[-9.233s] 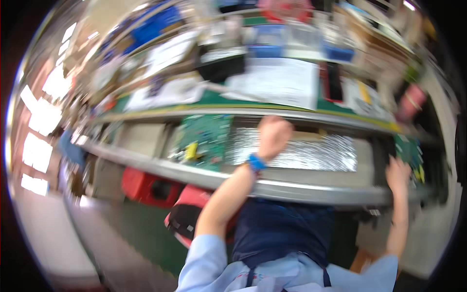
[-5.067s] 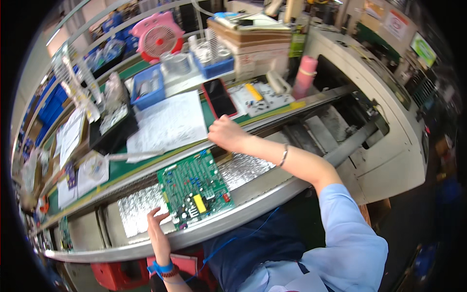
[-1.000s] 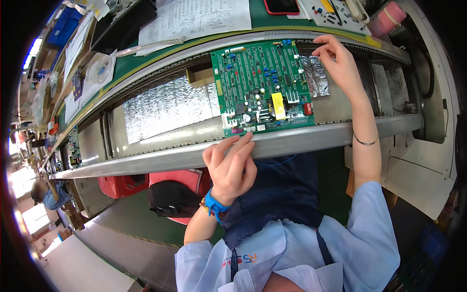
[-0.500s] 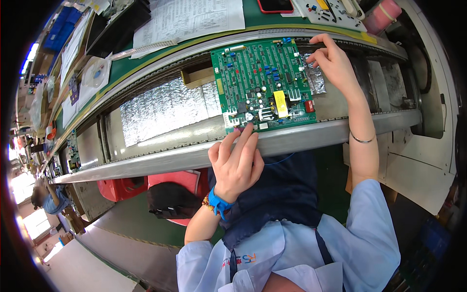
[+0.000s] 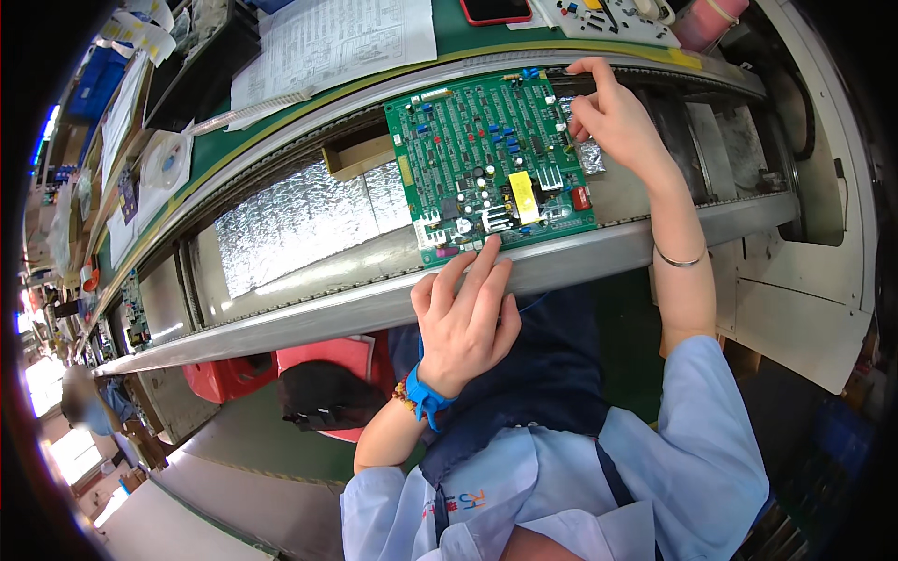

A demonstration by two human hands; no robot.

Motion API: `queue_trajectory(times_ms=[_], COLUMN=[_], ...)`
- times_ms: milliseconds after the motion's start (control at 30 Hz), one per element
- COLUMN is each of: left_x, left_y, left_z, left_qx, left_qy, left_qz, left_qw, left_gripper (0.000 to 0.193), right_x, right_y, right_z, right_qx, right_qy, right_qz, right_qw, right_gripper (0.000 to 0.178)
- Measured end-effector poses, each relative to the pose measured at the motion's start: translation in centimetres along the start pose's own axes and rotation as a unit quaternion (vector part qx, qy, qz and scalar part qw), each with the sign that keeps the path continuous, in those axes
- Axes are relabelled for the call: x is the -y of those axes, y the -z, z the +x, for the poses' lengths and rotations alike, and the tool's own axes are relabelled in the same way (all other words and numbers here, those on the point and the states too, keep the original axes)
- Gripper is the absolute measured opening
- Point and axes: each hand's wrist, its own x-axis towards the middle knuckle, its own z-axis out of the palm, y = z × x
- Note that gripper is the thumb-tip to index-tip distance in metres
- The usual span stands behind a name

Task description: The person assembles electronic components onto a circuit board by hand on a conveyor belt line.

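A green circuit board [image 5: 468, 173] lies across the two rails of a metal conveyor, with its far edge at the back rail. Yellow, red, white, blue and black parts stand on it, among them a yellow block [image 5: 523, 197]. My left hand [image 5: 463, 318] rests over the front rail, fingers stretched out, its fingertips at the board's near edge. A small purple part [image 5: 447, 251] sits left of those fingertips. At the board's right edge is my right hand [image 5: 617, 122], fingers apart, index finger by the far right corner and thumb close to the edge. Neither hand visibly grips anything.
The metal front rail [image 5: 281, 313] runs leftward. Foil sheet [image 5: 290, 229] and a cardboard box [image 5: 360, 154] lie between the rails. Behind are printed sheets [image 5: 337, 47], a phone [image 5: 496, 9] and a tray of small parts [image 5: 608, 23]. Another person [image 5: 89, 402] stands far left.
The whole view has shifted a little. My left fingertips have moved right along the board's near edge, uncovering the purple part. My right hand stays by the right edge, its fingers slightly changed.
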Motion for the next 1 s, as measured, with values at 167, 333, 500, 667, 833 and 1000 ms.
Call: queue_trajectory(times_ms=[167,333,500,667,833,1000], left_x=[-0.5,-1.5,-1.1,-0.9,-1.3,-1.2], left_y=[-0.1,-0.7,-0.8,-1.0,-1.3,-1.2], left_z=[-0.4,-0.2,0.1,-0.1,0.0,0.2], left_qx=[-0.03,-0.018,0.001,-0.018,-0.015,-0.019], left_qy=[-0.032,-0.036,0.013,0.024,0.019,0.018], left_qz=[-0.034,-0.035,0.033,0.056,0.059,0.067], left_qw=[0.998,0.999,0.999,0.998,0.998,0.997], left_gripper=[0.038,0.036,0.035,0.036,0.036,0.036], right_x=[0.0,-0.3,0.3,0.5,-0.2,-0.4], right_y=[0.0,-0.1,-0.8,-0.6,-0.9,-1.3], right_z=[0.0,0.0,-0.4,-0.8,-0.8,-0.8], right_qx=[0.012,0.042,0.076,0.118,0.174,0.179], right_qy=[0.002,0.026,0.048,0.063,0.083,0.106], right_qz=[0.009,0.087,0.133,0.148,0.187,0.19], right_qw=[1.0,0.995,0.987,0.98,0.963,0.96], right_gripper=[0.034,0.035,0.037,0.043,0.051,0.056])
